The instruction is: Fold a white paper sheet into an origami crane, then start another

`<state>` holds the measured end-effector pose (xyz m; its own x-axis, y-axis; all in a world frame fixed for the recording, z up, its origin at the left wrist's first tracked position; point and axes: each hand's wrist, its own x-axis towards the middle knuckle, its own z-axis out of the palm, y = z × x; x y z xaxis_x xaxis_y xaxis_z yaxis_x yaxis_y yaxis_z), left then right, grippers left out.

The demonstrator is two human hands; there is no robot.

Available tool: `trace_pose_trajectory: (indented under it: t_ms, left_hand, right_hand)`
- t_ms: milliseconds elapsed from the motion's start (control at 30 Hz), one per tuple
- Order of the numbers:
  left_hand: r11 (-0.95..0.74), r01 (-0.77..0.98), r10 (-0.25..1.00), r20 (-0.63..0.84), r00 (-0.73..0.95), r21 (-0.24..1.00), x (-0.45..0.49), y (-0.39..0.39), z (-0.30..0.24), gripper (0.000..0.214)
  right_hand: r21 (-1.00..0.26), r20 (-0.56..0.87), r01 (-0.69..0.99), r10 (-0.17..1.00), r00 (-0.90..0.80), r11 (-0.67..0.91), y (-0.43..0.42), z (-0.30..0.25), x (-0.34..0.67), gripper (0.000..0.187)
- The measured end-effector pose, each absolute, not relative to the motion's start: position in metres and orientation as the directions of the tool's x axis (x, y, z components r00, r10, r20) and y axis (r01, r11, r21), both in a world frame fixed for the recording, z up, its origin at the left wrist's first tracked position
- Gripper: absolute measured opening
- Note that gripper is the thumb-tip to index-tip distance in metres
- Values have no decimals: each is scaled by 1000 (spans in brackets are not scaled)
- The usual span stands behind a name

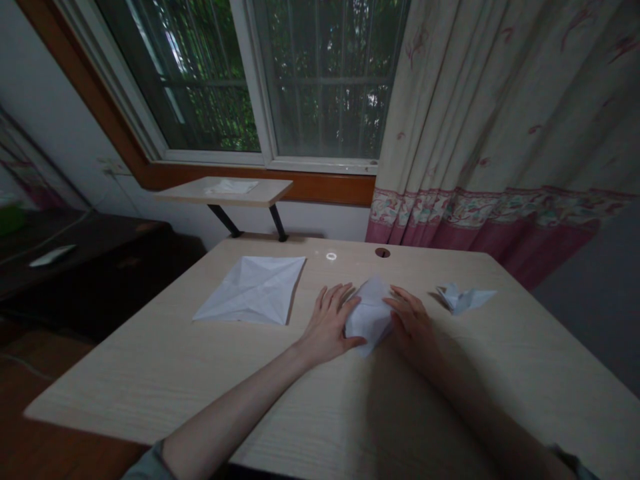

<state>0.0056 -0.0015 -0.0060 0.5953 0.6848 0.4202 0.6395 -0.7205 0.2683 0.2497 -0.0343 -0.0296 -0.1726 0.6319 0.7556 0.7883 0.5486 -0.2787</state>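
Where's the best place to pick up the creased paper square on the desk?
Probably pinch the near right corner of the creased paper square, coming from the right with the left hand. That corner lies closest to the hand, and since the square lies nearly flat on the desk, a corner is likely the easiest part to lift; a thin shadow marks its right edge.

The folded white paper is partly covered by the left hand and right hand; its edges beneath them are hidden and its layers unreadable. The right hand lies in shadow, detail dim. The paper figure on the bench is too small to identify. The green object is cut off by the frame's left edge. The white strip on the dark cabinet is too small to tell.
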Motion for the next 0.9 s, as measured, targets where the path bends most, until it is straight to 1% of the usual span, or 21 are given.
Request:
trace_pose_trajectory:
  t_ms: [133, 200, 333, 433, 533, 600, 700, 767, 900]
  left_hand:
    - [-697, 650, 713, 385, 586, 302, 6, 1, -8, 90]
    - [-695, 646, 717, 377, 586, 317, 6, 1, -8, 88]
    - [-697, 633, 716, 379, 586, 337, 6, 1, -8, 87]
    - [-698, 616, 716, 375, 589, 365, 6, 1, -7, 89]
    - [-697, 581, 716, 380, 585, 420, 5, 1, -7, 90]
    - [-691, 567, 722, 379, 579, 449, 5, 1, -6, 90]
    - [-683, 570, 729, 374, 573, 458, 5, 1, -6, 90]
    - [-679, 573, 733, 373, 569, 459, 6, 0, -6, 90]
    - [-682, 567, 730, 387, 563, 462, 6, -1, -7, 88]
  right_hand:
    - [-337, 754, 773, 645, -120, 538, -36, -29, 251, 33]
    - [-351, 747, 777, 656, -104, 523, -35, -30, 250, 33]
    - [-377, 731, 800, 680, -52, 467, -30, -31, 247, 25]
    - [-384, 731, 796, 680, -48, 468, -29, -32, 248, 24]
    - [-338, 751, 786, 651, -105, 517, -30, -33, 250, 25]
    - [-269, 760, 786, 624, -182, 557, -32, -34, 250, 28]
    - [-173, 779, 769, 564, -275, 615, -34, -34, 246, 29]
    - [-149, 788, 760, 540, -296, 633, -36, -33, 245, 27]
    - [-152, 771, 769, 561, -300, 621, -37, -29, 244, 21]
